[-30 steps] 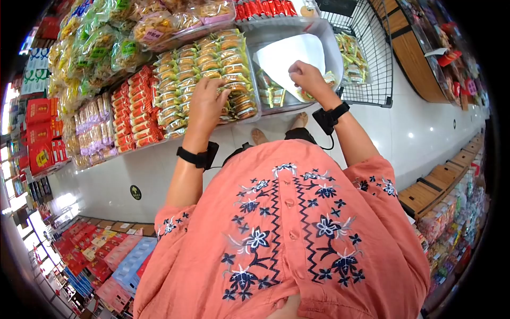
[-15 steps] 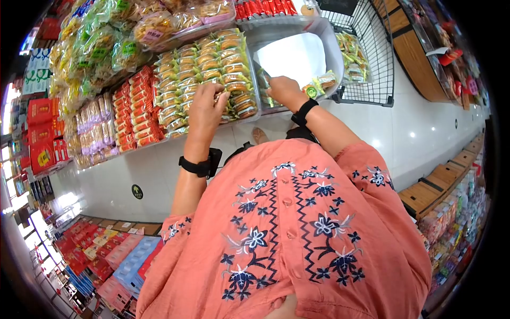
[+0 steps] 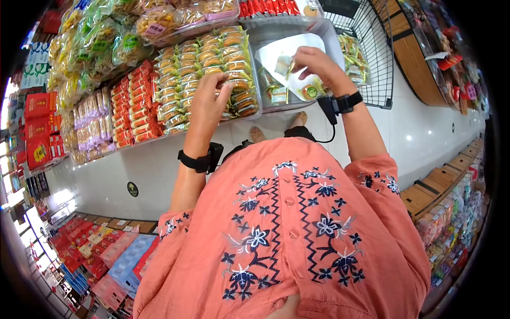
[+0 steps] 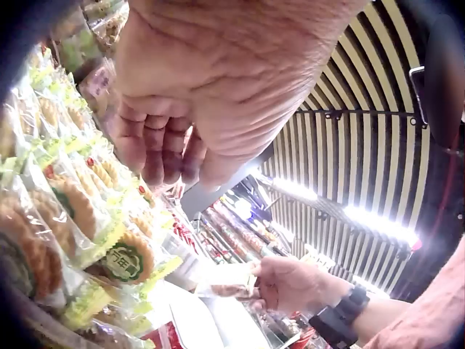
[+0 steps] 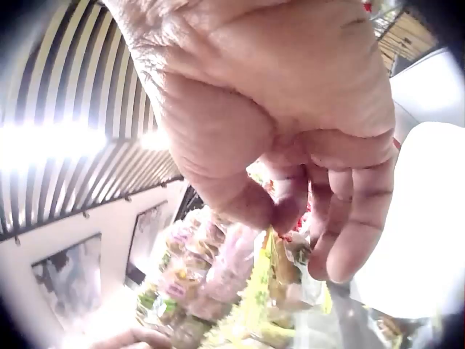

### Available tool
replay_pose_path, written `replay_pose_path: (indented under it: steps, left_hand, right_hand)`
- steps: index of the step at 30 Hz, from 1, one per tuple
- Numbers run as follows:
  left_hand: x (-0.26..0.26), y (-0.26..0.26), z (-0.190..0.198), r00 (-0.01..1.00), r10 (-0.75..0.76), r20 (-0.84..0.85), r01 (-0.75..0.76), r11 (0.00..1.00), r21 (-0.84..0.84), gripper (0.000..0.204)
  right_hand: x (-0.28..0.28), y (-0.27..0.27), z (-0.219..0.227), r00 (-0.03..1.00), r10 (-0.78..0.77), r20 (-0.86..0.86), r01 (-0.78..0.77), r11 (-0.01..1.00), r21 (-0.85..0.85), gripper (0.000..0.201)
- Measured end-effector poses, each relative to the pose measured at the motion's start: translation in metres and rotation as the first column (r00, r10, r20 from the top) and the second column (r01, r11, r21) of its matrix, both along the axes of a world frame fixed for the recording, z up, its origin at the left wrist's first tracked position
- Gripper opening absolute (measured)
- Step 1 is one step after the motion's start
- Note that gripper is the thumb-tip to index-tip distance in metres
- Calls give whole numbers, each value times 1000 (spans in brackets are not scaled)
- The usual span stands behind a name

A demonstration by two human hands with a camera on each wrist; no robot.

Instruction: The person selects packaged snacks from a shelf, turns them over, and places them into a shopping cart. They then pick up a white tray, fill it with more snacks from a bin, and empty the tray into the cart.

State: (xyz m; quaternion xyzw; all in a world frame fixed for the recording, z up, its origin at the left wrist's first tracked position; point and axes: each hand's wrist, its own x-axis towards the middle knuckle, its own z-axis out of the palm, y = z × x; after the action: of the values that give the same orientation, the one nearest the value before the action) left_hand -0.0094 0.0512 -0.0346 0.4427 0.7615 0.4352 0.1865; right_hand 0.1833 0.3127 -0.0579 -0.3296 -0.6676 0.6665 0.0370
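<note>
My right hand (image 3: 320,68) pinches a small clear and yellow-edged packet (image 3: 284,65) by its edge, above the white sheet in the grey bin; the right wrist view shows thumb and forefinger (image 5: 272,218) meeting on the packet's yellow edge (image 5: 265,273). My left hand (image 3: 209,98) is over the near part of the rows of wrapped round biscuits (image 3: 210,61). In the left wrist view its fingers (image 4: 163,149) bend loosely above the packets, and nothing shows in them. More packets (image 3: 279,94) lie in the bin beside the sheet (image 3: 303,45).
A wire cart (image 3: 372,53) with packets in it stands right of the bin (image 3: 260,40). Red-wrapped (image 3: 143,106) and purple-wrapped snacks (image 3: 93,125) lie left of the biscuits, bagged snacks (image 3: 101,40) behind. Wooden-edged shelves (image 3: 435,186) stand at the right.
My right hand has gone from the bin's left side up and to the right, now with a packet pinched in it. My left hand has stayed over the biscuits, its fingers a little shifted.
</note>
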Motion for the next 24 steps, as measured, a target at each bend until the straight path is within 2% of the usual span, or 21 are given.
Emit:
replay_pose_path:
  steps: [3,6,9,12,14,15,16,18,20,24]
  left_hand:
    - [5,18,6,987,-112,-119,118,992,45,44]
    - [11,37,6,931,-173,-320,222,967,122,52]
    - [21,45,11,928,-232,-291,274,955,114,52]
    - [20,50,1,920,-269,-285,313,942,120,51]
    - [20,46,-4,954,-298,-26,299,949,98,46]
    - [20,44,-4,948,-302,105,293,952,86,44]
    - [21,41,-3,926,-271,263,259,963,81,40]
    - [21,36,-2,811,-186,554,187,981,55,35]
    - [17,30,3,736,-198,647,211,976,58,37]
    - [11,23,-6,640,-151,753,194,981,32,39]
  right_hand:
    - [3,-1,19,974,-187,-128,154,961,-229,17]
    - [2,-8,20,971,-139,-196,56,924,-377,16]
    - [-1,-27,25,960,-84,-268,-59,874,-483,16]
    - [-6,-39,17,946,-100,-308,-102,811,-576,19]
    - [-9,-47,25,947,-111,-301,-109,771,-627,24]
    - [-9,-46,23,952,-101,-290,-97,798,-595,26]
    - [-9,-45,20,956,-89,-278,-87,823,-562,27]
    - [-12,-47,19,962,-84,-259,-53,875,-482,29]
    - [-16,-56,22,964,-100,-248,-4,922,-388,31]
    - [-24,-68,22,968,-70,-239,-31,919,-392,33]
